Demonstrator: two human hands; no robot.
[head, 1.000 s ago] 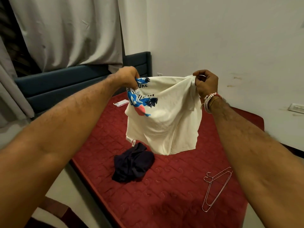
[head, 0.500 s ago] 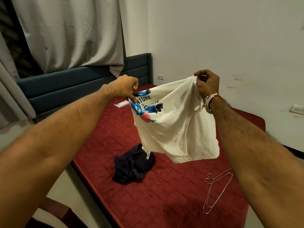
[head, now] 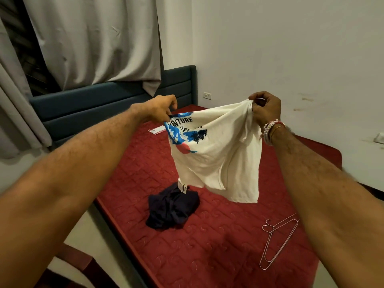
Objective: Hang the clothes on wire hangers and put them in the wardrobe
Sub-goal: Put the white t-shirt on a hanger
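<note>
Where the hands grip: left hand (head: 161,108) pinches the shirt's printed edge between thumb and curled fingers; right hand (head: 267,110) has its fingers closed round a bunched fold at the other end.
Shirt (head: 220,154): cream with a blue-and-red print, stretched between the two hands in the air over the middle of the bed (head: 218,252), its loose end dangling clear of it.
Change: over the last second the left hand has dropped a little, the cloth has pulled tauter and swung rightward, and more of the print's lettering shows.
Meaning: by my reading the shirt is being shaken out and turned to find its neck or shoulders; no hanger is in it yet.
Hangers (head: 278,242): wire, two judging by the hooks, lying flat near the bed's right edge, untouched, well apart from the shirt.
Dark garment (head: 173,208): crumpled heap near the bed's left edge, below the shirt's hanging end, not yet hung.
Wardrobe: not in view.
</note>
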